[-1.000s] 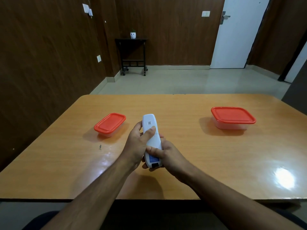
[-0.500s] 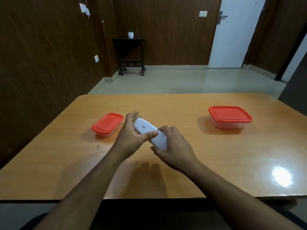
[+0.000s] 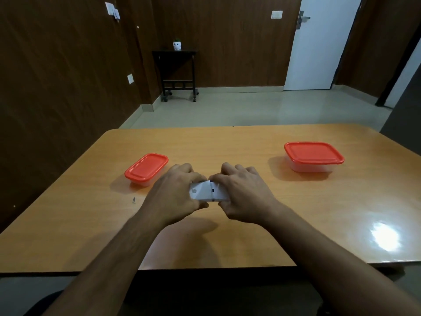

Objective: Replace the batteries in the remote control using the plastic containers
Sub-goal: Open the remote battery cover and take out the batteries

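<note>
A white remote control [image 3: 205,190] lies crosswise between both hands, back side up, just above the middle of the orange table [image 3: 227,144]. My left hand [image 3: 175,193] grips its left end and my right hand [image 3: 243,192] grips its right end; only the middle section shows, with a dark seam line across it. A small clear plastic container with a red lid [image 3: 147,168] stands to the left of the hands. A larger red-lidded container [image 3: 314,156] stands at the right. Both lids are on.
A tiny dark speck [image 3: 134,200] lies on the table left of my left hand. Beyond the table are a tiled floor, a dark side table [image 3: 176,71] by the wall and a white door [image 3: 319,42].
The remote has turned from upright, pointing away, to lying sideways. Both hands have closed over its ends, the right hand moving from the bottom end to the right side.
</note>
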